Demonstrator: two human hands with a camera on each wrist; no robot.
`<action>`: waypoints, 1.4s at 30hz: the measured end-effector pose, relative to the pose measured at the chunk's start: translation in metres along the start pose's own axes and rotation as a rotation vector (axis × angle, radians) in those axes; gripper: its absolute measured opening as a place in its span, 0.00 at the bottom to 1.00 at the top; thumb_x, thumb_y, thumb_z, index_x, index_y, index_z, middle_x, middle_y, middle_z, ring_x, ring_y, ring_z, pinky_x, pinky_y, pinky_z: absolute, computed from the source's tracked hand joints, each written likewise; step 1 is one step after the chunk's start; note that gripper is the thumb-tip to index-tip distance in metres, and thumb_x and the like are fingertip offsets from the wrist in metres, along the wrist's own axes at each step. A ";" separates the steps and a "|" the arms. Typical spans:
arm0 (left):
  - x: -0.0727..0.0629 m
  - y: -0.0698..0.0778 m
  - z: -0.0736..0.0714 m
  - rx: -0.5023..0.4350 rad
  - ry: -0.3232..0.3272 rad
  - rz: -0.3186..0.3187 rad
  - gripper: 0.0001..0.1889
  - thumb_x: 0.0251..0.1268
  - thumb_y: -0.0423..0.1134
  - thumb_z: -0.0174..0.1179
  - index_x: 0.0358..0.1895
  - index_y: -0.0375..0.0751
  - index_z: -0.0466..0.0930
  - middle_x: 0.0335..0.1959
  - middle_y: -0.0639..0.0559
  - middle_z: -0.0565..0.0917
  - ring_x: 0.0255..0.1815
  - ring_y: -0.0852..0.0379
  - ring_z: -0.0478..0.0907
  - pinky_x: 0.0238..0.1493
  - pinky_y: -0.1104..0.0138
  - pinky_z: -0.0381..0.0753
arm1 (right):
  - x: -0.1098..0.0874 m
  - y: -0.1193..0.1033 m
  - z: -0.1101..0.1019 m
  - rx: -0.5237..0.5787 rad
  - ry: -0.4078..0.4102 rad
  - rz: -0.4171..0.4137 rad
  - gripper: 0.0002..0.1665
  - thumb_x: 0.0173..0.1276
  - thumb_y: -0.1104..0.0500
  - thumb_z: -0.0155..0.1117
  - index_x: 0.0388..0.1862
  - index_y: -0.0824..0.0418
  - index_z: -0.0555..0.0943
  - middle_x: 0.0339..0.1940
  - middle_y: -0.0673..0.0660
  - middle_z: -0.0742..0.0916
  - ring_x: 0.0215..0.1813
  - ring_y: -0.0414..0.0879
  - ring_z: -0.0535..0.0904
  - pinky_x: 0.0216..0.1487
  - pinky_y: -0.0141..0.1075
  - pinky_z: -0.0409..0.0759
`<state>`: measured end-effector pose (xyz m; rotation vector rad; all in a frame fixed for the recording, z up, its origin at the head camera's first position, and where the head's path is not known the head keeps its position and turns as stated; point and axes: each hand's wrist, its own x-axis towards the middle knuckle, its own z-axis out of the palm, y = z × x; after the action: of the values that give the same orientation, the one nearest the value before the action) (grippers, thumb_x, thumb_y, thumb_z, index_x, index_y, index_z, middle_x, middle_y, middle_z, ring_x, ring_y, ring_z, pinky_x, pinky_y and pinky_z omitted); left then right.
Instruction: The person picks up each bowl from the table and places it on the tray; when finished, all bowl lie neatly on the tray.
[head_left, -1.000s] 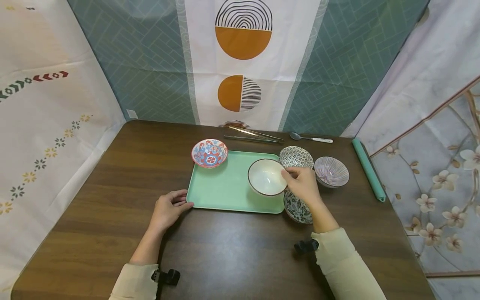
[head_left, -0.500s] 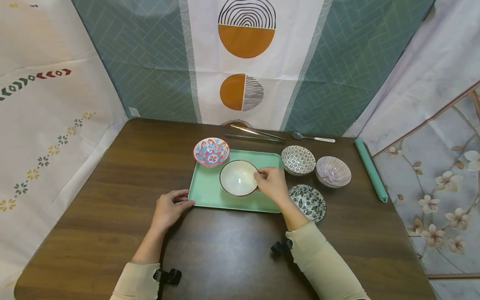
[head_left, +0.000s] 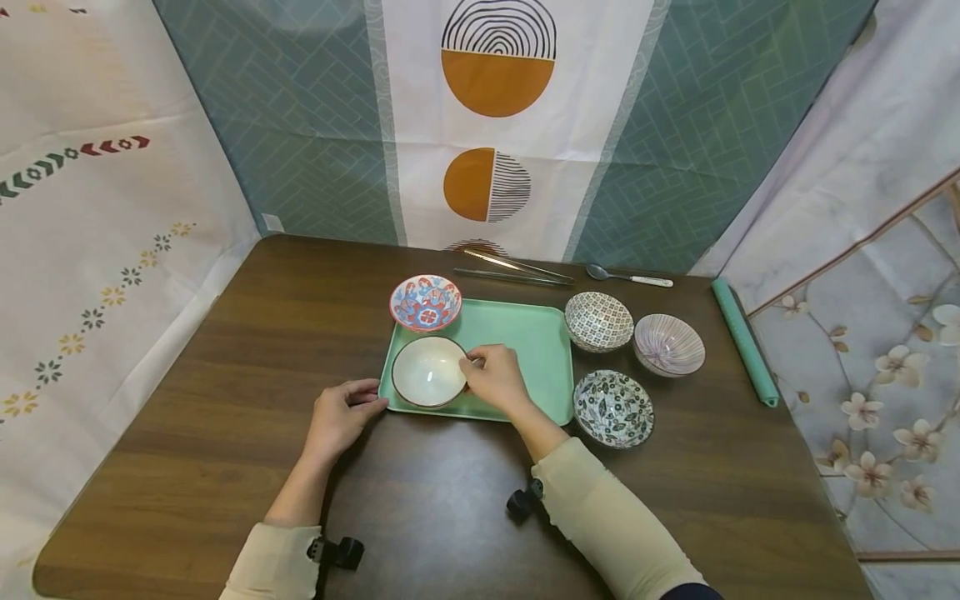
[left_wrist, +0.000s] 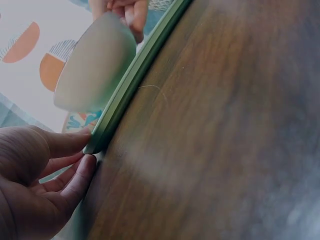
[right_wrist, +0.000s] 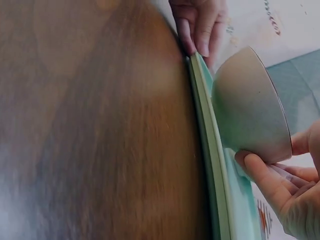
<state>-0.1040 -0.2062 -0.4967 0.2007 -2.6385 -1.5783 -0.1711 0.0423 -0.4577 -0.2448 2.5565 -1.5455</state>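
My right hand pinches the right rim of a white bowl with a thin dark edge, thumb and fingers on its wall in the right wrist view. The bowl is over the front left part of a mint green tray; whether its base touches the tray I cannot tell. At the tray's front left corner, my left hand grips the edge, thumb above and fingers below in the left wrist view. Behind the white bowl, a red and blue patterned bowl sits at the tray's back left corner.
Right of the tray stand a brown-checked bowl, a purple-striped bowl and a black floral bowl. Metal chopsticks and a spoon lie along the back. A rolled green mat lies at the right edge.
My right hand has carried the white bowl leftward across the tray, from its right side to the front left. The left hand has stayed on the tray corner.
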 end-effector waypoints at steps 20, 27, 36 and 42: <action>0.002 0.000 -0.002 0.006 -0.017 -0.020 0.17 0.63 0.30 0.70 0.53 0.28 0.84 0.40 0.37 0.88 0.42 0.49 0.87 0.37 0.80 0.77 | -0.007 0.002 -0.035 -0.173 0.021 -0.134 0.21 0.74 0.53 0.64 0.57 0.67 0.83 0.41 0.59 0.91 0.43 0.51 0.88 0.47 0.45 0.84; 0.001 -0.001 -0.004 0.010 -0.020 -0.027 0.17 0.63 0.30 0.70 0.54 0.27 0.84 0.39 0.37 0.88 0.42 0.49 0.86 0.36 0.80 0.77 | -0.010 0.008 -0.073 -0.207 0.081 -0.128 0.22 0.75 0.54 0.64 0.59 0.68 0.81 0.46 0.62 0.90 0.49 0.56 0.88 0.50 0.48 0.84; 0.001 -0.001 -0.003 0.010 -0.031 -0.027 0.17 0.63 0.30 0.70 0.54 0.27 0.84 0.40 0.37 0.88 0.42 0.48 0.86 0.36 0.79 0.77 | -0.022 0.020 -0.127 -0.230 0.189 -0.115 0.23 0.76 0.55 0.63 0.61 0.69 0.80 0.48 0.66 0.89 0.51 0.60 0.86 0.51 0.51 0.83; 0.001 0.000 -0.002 0.005 -0.032 -0.025 0.17 0.63 0.30 0.70 0.54 0.27 0.84 0.39 0.37 0.88 0.41 0.51 0.86 0.36 0.79 0.78 | -0.027 0.032 -0.156 -0.256 0.257 -0.112 0.24 0.76 0.55 0.62 0.62 0.71 0.79 0.49 0.69 0.88 0.53 0.65 0.85 0.51 0.56 0.82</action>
<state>-0.1053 -0.2080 -0.4962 0.2110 -2.6739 -1.5958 -0.1788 0.1974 -0.4127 -0.2338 2.9927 -1.3596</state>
